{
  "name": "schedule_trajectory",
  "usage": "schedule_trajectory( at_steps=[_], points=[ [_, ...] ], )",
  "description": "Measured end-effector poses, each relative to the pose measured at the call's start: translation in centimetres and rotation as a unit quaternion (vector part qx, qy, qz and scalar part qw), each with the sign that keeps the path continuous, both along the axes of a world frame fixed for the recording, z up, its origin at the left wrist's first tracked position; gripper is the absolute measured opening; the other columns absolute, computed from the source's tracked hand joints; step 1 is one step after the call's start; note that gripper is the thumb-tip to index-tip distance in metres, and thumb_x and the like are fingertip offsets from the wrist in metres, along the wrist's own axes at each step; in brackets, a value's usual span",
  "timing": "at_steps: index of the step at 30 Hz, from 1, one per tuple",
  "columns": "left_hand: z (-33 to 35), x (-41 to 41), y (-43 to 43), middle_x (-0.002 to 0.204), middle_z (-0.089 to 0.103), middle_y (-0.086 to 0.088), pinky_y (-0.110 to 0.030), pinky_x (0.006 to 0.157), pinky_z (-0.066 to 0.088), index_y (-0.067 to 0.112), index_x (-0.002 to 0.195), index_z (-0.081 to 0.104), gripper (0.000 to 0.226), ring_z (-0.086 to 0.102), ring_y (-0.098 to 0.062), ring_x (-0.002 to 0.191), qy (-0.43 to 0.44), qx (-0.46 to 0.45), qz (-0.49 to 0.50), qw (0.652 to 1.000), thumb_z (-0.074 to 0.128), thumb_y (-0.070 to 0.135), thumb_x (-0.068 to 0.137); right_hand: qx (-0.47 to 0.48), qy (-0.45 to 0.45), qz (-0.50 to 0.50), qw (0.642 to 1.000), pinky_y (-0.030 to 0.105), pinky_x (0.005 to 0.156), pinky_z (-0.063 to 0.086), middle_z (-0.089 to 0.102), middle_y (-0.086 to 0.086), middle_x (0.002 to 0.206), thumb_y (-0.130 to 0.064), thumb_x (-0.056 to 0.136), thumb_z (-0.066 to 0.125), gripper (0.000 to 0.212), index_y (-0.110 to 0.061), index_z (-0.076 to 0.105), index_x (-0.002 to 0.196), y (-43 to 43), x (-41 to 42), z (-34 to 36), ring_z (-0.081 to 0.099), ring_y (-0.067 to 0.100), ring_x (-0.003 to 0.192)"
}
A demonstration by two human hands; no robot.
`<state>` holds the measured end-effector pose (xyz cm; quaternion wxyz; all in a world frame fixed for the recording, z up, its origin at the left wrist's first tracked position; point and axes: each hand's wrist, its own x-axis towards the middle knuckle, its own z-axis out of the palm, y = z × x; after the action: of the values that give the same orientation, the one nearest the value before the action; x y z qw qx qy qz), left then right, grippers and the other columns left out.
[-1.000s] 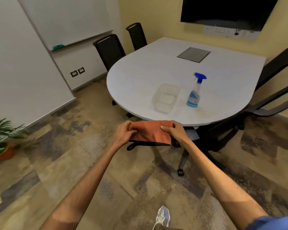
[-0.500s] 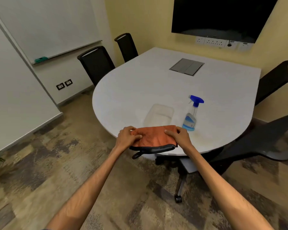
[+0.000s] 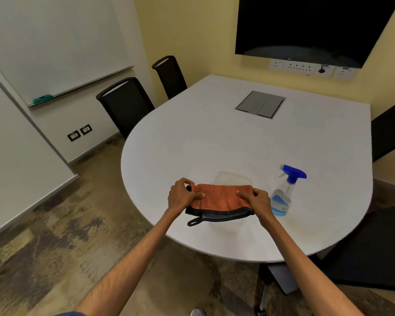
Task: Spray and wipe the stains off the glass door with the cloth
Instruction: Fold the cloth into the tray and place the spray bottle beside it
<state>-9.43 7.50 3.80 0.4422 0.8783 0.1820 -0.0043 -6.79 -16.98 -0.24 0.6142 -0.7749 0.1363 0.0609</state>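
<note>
A folded orange cloth with a dark grey edge and a hanging loop is held over the near part of the white table. My left hand grips its left end and my right hand grips its right end. A clear plastic tub sits on the table just behind the cloth, mostly hidden by it. A clear spray bottle with a blue trigger head and blue liquid stands upright on the table, right beside my right hand. No glass door is in view.
Two black chairs stand at the table's far left side, and another black chair at the near right. A grey cable hatch is set in the tabletop. A dark screen hangs on the yellow wall. A whiteboard is at left.
I have moved closer to the table, and both hands have carried the cloth forward from beyond the table's edge to above the tabletop, in front of the tub.
</note>
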Motion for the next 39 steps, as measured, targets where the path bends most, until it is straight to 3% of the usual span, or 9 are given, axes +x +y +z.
schedule_trajectory(
  at_steps=[7, 16, 21, 31, 39],
  points=[
    [-1.0, 8.0, 0.5, 0.098, 0.066, 0.001, -0.038, 0.08, 0.056, 0.021, 0.101, 0.058, 0.061, 0.065, -0.022, 0.093, 0.004, -0.018, -0.006, 1.0, 0.092, 0.041, 0.055, -0.027, 0.006, -0.068, 0.997, 0.041, 0.082, 0.059, 0.074, 0.003, 0.089, -0.035, 0.076, 0.08, 0.022, -0.018, 0.072, 0.086, 1.3, 5.5, -0.4, 0.07, 0.024, 0.088],
    [-3.3, 13.3, -3.9, 0.11, 0.067, -0.006, -0.035, 0.08, 0.05, 0.014, 0.115, 0.057, 0.068, 0.064, -0.028, 0.102, 0.043, 0.012, -0.011, 0.999, 0.09, 0.039, 0.06, -0.091, 0.078, -0.118, 0.986, 0.044, 0.094, 0.056, 0.071, 0.014, 0.116, -0.039, 0.08, 0.077, 0.056, -0.005, 0.065, 0.123, -1.0, 9.2, -2.8, 0.067, 0.032, 0.105],
    [-4.9, 14.4, -6.5, 0.096, 0.066, -0.003, -0.031, 0.072, 0.044, 0.015, 0.106, 0.059, 0.054, 0.064, -0.026, 0.088, 0.059, 0.064, -0.04, 0.995, 0.086, 0.036, 0.064, -0.151, 0.109, -0.119, 0.975, 0.042, 0.09, 0.056, 0.072, 0.013, 0.11, -0.042, 0.078, 0.078, 0.053, -0.007, 0.067, 0.116, -1.8, 9.7, -4.1, 0.067, 0.031, 0.101],
    [-7.3, 14.9, -7.1, 0.091, 0.07, -0.005, -0.029, 0.068, 0.043, 0.015, 0.101, 0.064, 0.045, 0.067, -0.028, 0.085, 0.081, 0.135, -0.076, 0.985, 0.082, 0.034, 0.064, -0.197, 0.14, -0.094, 0.966, 0.039, 0.083, 0.056, 0.073, 0.013, 0.103, -0.044, 0.075, 0.079, 0.052, -0.006, 0.07, 0.11, -1.7, 9.6, -6.4, 0.067, 0.032, 0.098],
    [-9.9, 13.8, -6.1, 0.084, 0.069, -0.003, -0.026, 0.06, 0.037, 0.011, 0.092, 0.06, 0.024, 0.055, -0.018, 0.068, 0.085, 0.233, -0.162, 0.955, 0.071, 0.018, 0.072, -0.352, 0.146, -0.048, 0.923, 0.033, 0.075, 0.047, 0.072, 0.009, 0.095, -0.044, 0.081, 0.065, 0.035, -0.011, 0.068, 0.093, 1.0, 7.5, -8.4, 0.067, 0.029, 0.09]
  ],
)
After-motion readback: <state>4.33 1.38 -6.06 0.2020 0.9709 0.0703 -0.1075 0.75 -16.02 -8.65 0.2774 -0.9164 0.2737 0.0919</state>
